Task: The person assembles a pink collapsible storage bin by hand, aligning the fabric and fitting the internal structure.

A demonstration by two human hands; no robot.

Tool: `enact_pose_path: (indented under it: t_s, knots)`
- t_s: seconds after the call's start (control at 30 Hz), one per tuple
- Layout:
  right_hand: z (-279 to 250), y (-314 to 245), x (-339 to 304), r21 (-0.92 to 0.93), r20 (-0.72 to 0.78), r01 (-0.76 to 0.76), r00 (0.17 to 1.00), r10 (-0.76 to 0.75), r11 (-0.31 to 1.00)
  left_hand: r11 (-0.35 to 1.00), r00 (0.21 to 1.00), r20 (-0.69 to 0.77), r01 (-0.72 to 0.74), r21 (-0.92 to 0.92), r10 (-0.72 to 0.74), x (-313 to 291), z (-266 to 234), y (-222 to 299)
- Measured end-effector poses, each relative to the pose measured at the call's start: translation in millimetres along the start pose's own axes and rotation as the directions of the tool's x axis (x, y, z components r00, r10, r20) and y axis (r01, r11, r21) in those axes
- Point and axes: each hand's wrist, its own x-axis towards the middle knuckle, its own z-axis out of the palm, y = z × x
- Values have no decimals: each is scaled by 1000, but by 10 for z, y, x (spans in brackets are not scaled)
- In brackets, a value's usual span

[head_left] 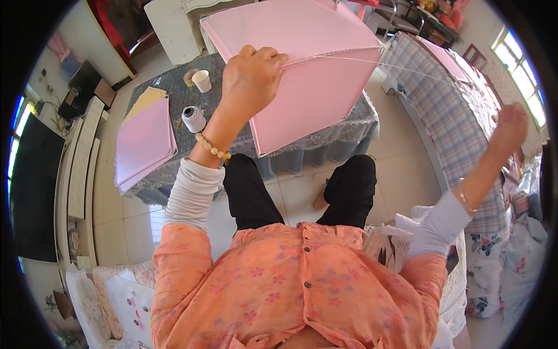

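Note:
My left hand [254, 80] is closed on the stitched seam of a pink panel box [317, 96], whose pale pink sides meet at a corded edge. The box stands tilted on the cloth-covered table. From the seam, a white thread [354, 60] stretches taut to the right and fades from sight toward my right hand [511, 127]. That hand is raised far out to the right, fingers pinched together; any needle in it is too small to see. Left of the box, a white thread spool [193, 119] stands near a stack of pink panels [145, 135].
A white paper cup [201, 81] and a tape roll [189, 78] sit toward the table's back. The table wears a grey lace-edged cloth [325, 142]. At right is a bed or couch with a plaid cover [433, 87], bearing another pink panel [444, 58].

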Motion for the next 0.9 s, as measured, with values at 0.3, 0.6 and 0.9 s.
enact_pose_path:
  t_s: [0.3, 0.6, 0.9]
  knots:
    - [1630, 347, -2392, 3, 784, -357, 581, 220, 934, 984, 995, -34, -99, -146, 95, -22, -4, -141]
    - [2077, 261, -2685, -20, 719, -272, 665, 203, 962, 990, 997, -18, -74, -121, 73, -2, -53, -56]
    - [2089, 319, -2683, -64, 734, -285, 636, 239, 956, 991, 998, -2, -66, -114, 66, -14, -31, -77]
